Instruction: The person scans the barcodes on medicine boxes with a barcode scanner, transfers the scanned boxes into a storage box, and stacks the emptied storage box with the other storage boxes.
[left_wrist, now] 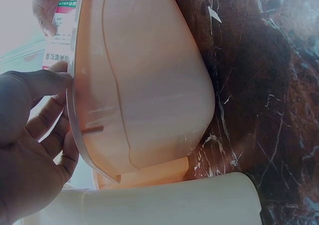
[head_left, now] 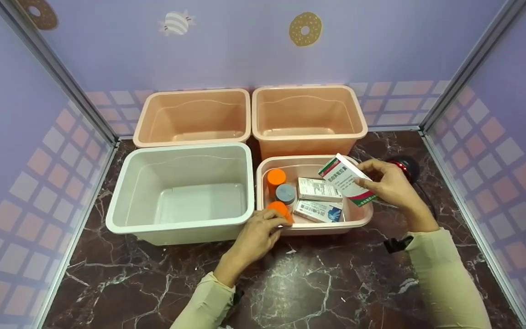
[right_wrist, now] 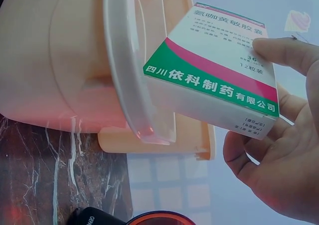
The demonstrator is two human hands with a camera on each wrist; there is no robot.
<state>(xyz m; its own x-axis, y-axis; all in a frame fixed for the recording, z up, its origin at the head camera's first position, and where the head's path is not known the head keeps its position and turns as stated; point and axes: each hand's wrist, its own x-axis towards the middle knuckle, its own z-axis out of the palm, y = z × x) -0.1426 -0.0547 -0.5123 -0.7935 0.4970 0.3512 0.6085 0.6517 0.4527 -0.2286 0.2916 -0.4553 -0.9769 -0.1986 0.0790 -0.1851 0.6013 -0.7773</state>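
My right hand (head_left: 388, 183) pinches a white medicine box (right_wrist: 214, 65) with green and magenta bands, thumb on its printed face. The box is tilted above the right side of the low pink bin (head_left: 359, 222). At that bin's front left rim is my left hand (head_left: 256, 235), bent fingers beside the nearer orange-capped bottle (head_left: 278, 210). In the left wrist view the rim hides its fingertips, so I cannot tell what they grip. Inside the bin are another orange-capped bottle (head_left: 276, 177), a grey-capped bottle (head_left: 286, 193) and two medicine boxes, one whitish (head_left: 320, 188), one with a blue mark (head_left: 318, 210).
A larger pale grey-green bin (head_left: 153, 228) stands to the left. Two peach bins, left (head_left: 192, 94) and right (head_left: 308, 145), line the back wall. Behind my right hand sits a black device with a red ring (head_left: 404, 167) and a cable. Dark marbled tabletop (head_left: 308, 283) lies in front.
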